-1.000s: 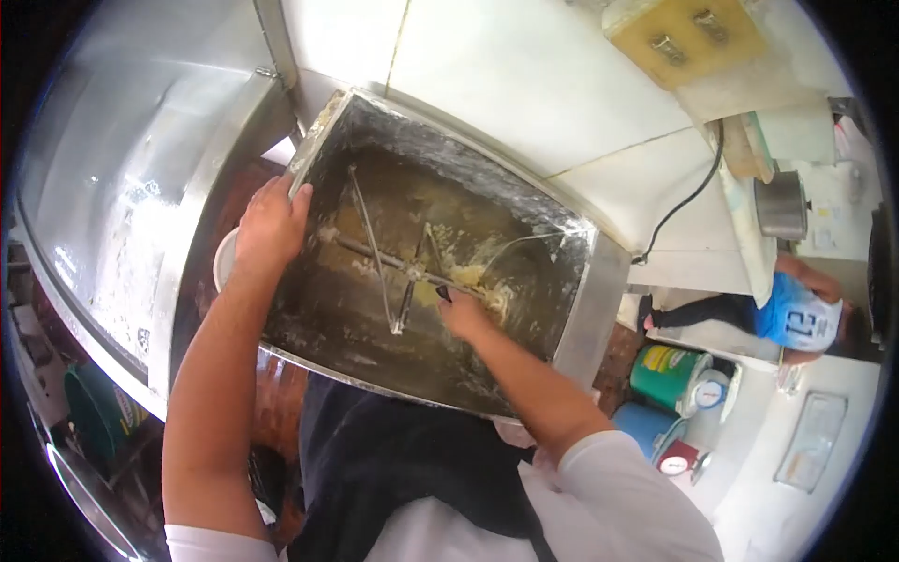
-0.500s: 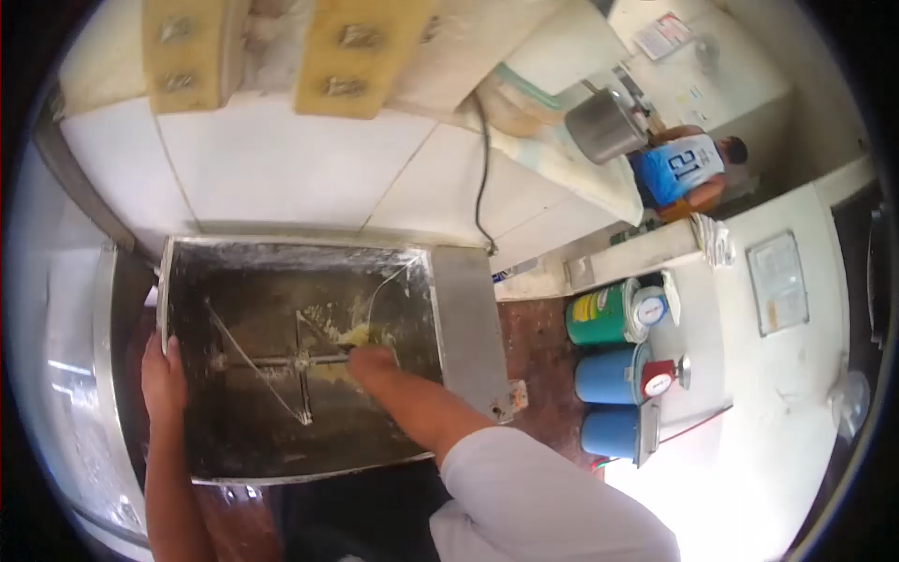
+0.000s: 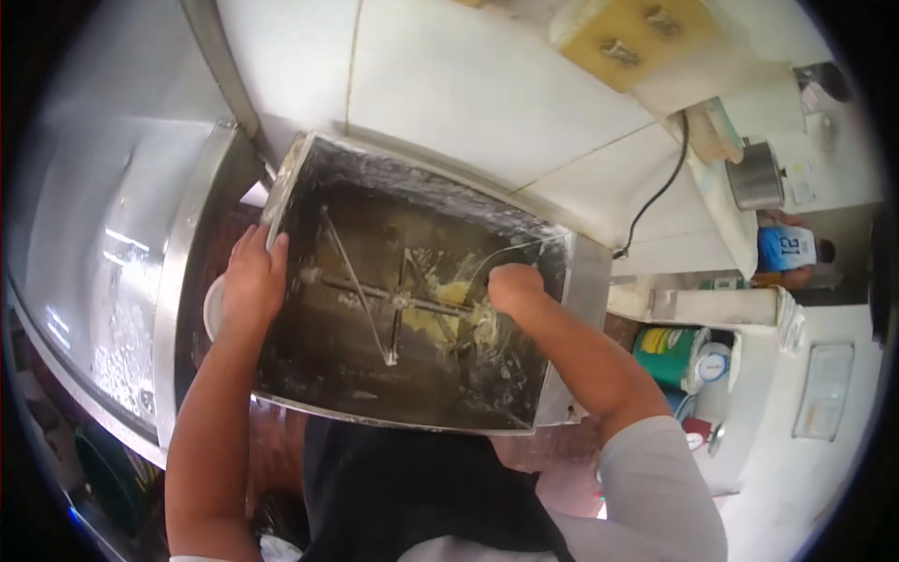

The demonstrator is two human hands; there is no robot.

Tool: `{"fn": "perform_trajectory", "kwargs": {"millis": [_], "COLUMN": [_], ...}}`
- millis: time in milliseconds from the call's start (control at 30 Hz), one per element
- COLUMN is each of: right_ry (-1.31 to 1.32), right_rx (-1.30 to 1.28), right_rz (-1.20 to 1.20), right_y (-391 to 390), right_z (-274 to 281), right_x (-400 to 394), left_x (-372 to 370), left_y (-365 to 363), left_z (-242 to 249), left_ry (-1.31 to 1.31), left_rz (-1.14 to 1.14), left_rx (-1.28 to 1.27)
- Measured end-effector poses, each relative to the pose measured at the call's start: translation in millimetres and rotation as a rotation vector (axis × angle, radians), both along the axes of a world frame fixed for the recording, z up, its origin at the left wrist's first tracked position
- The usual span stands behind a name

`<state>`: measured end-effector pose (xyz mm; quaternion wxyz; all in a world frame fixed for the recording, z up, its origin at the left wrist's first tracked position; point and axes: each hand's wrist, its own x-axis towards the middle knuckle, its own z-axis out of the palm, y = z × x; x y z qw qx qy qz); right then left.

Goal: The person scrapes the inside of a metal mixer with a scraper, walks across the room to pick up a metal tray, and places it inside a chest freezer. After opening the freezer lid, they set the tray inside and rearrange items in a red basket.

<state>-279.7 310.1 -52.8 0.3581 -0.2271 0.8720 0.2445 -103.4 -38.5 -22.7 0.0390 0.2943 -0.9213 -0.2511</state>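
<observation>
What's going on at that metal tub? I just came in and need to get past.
A person leans over a steel mixer tub. Their left hand grips the tub's left rim, while the right hand reaches inside among yellowish dough stuck around the paddle shaft. Whether that hand holds anything is unclear. Another person in a blue shirt is in the background, beyond some buckets.

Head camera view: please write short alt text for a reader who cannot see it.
A person's right hand reaches into a steel mixing tub, near yellow dough at its paddle shaft. The left hand grips the tub's left rim.
</observation>
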Motion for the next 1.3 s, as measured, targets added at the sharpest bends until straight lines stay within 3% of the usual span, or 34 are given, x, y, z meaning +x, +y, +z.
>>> {"fn": "perform_trajectory", "kwargs": {"millis": [333,433,533,667,800,867,1000,1067,1133,1200,1300], "right_ry": [-0.071,-0.051,-0.008,0.012,0.06,0.138,0.014,-0.086,-0.083,-0.026,0.012], "right_rx": [0.041,0.032,-0.031,-0.032,0.037,0.007,0.109,0.116,0.139,0.107,0.055], "right_rz": [0.107,0.147,0.086,0.143,0.088,0.181,0.228,0.24,0.102,0.156,0.188], "right_y": [10,34,35,60,10,-10,-39,-28,-3,32,29], "right_z": [14,-15,-9,-59,-42,-24,13,6,-35,-73,-77], "right_x": [25,28,47,70,17,-17,-21,-5,9,31,16], "left_x": [0,0,2,-1,1,0,1,0,1,1,3], "left_y": [1,0,2,1,1,1,1,1,1,2,0], "left_z": [6,5,3,2,-1,-1,-3,-1,4,11,-7], "left_ry": [0.035,0.044,0.041,0.049,0.051,0.053,0.039,0.037,0.028,0.006,0.052], "left_rz": [0.009,0.013,0.015,0.028,0.035,0.029,0.028,0.03,0.04,0.024,0.046], "left_rx": [0.023,0.022,-0.013,-0.017,-0.033,-0.033,-0.046,-0.037,-0.03,0.032,-0.049]}}
